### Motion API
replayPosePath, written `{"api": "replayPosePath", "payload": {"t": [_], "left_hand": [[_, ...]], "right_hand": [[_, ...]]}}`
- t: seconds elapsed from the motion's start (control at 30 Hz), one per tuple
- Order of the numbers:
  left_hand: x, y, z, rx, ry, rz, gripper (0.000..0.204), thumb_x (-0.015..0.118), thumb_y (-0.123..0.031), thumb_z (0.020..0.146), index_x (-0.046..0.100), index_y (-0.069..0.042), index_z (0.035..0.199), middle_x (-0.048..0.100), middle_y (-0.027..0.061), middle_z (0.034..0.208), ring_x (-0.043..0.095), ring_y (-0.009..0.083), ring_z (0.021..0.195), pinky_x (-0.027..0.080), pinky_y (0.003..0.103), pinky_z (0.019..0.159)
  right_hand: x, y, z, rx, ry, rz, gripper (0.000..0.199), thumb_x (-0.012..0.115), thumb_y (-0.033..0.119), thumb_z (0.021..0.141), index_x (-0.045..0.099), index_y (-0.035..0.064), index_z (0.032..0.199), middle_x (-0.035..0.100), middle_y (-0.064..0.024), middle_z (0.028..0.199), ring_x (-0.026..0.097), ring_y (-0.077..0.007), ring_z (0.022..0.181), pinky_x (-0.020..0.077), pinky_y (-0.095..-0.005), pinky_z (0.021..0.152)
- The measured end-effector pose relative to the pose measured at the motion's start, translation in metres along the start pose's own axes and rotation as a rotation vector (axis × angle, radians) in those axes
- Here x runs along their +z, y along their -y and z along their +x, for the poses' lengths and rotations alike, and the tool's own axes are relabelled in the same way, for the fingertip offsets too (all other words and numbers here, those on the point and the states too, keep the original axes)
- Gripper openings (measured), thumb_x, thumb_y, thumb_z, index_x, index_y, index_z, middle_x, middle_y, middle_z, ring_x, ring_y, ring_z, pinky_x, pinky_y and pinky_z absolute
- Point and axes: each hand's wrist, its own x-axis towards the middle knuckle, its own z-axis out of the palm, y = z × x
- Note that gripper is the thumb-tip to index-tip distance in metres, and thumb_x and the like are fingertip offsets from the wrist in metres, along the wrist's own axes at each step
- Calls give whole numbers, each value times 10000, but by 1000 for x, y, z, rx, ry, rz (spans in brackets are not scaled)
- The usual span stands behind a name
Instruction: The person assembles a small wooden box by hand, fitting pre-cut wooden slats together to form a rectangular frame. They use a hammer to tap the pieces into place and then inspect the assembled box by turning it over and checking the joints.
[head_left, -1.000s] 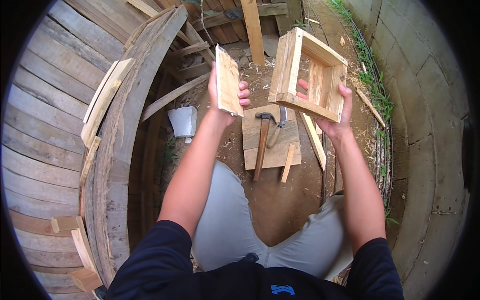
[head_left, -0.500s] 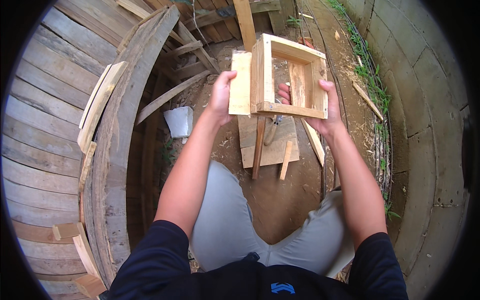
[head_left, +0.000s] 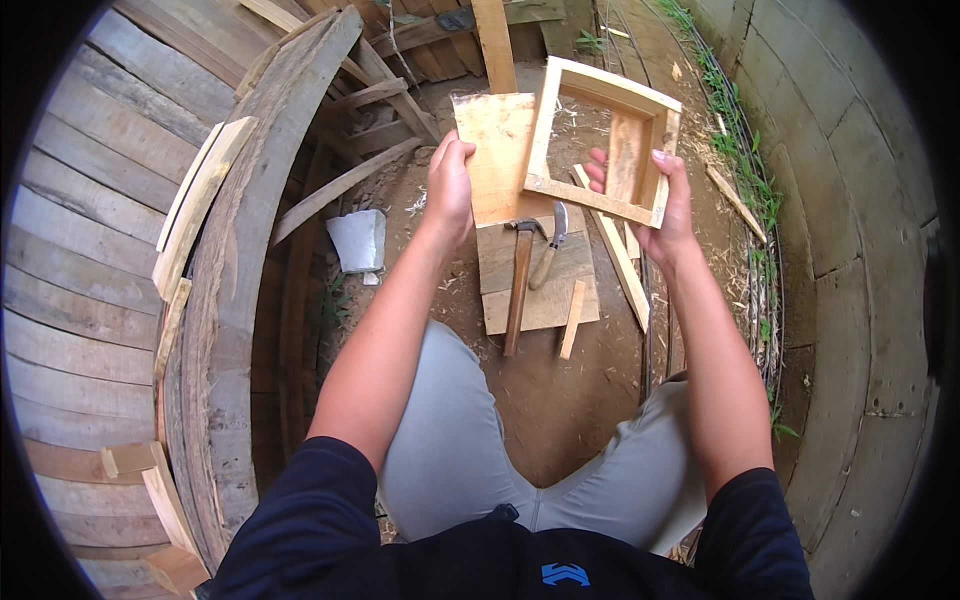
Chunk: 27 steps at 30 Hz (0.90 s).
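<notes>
My left hand (head_left: pixel 450 185) holds a flat pale wooden board (head_left: pixel 495 150) by its left edge. The board sits pressed against the left side of an open square wooden box frame (head_left: pixel 600 140). That frame is gripped at its right corner by my right hand (head_left: pixel 665 200), fingers inside and thumb on the outer wall. Both pieces hang in the air above a wooden plank (head_left: pixel 540 275) on the dirt. On the plank lie a hammer (head_left: pixel 520 280) with a wooden handle and a curved knife (head_left: pixel 550 240).
Short wood strips (head_left: pixel 572 318) and slats (head_left: pixel 620 255) lie by the plank. A grey metal scoop (head_left: pixel 358 240) rests on the dirt at left. Stacked weathered planks (head_left: pixel 230 260) fill the left side; a concrete wall (head_left: pixel 860 220) with grass along it runs on the right.
The board in my left hand has swung in from apart to lie against the frame's left side. Both hands drew closer together and the frame tilted flatter toward me.
</notes>
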Motion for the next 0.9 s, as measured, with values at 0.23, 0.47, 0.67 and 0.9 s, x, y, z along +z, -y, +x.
{"api": "replayPosePath", "payload": {"t": [0.23, 0.47, 0.67, 0.9], "left_hand": [[-9, 1, 5, 83, -30, 208, 304, 386, -145, 955, 592, 24, 1101, 631, 107, 1055, 552, 169, 990, 414, 304, 925], [8, 2, -7, -139, 122, -82, 471, 331, -292, 1033, 505, 22, 1337, 609, 153, 1290, 577, 230, 1203, 417, 372, 1063], [29, -18, -24, -169, 210, -175, 732, 219, -535, 1042, 396, 49, 1447, 527, 198, 1419, 522, 275, 1299, 362, 384, 1133], [33, -27, -32, -210, 314, -223, 913, 179, -681, 1005, 301, 78, 1498, 462, 224, 1477, 451, 283, 1378, 333, 393, 1162]], "right_hand": [[-19, 10, 0, 11, 32, -22, 985, 503, 582, 858, 209, -110, 1495, 494, -316, 1361, 593, -351, 1208, 538, -396, 1018], [3, -13, -2, 125, 174, 60, 893, 513, 530, 868, 304, -107, 1457, 556, -279, 1294, 617, -324, 1159, 506, -405, 1032], [9, -16, -9, 180, 101, 100, 759, 544, 507, 874, 442, -56, 1373, 617, -204, 1196, 645, -288, 1071, 529, -404, 957], [5, -17, -8, 159, 31, 160, 773, 580, 525, 837, 452, -15, 1376, 590, -188, 1217, 620, -290, 1092, 508, -429, 953]]}}
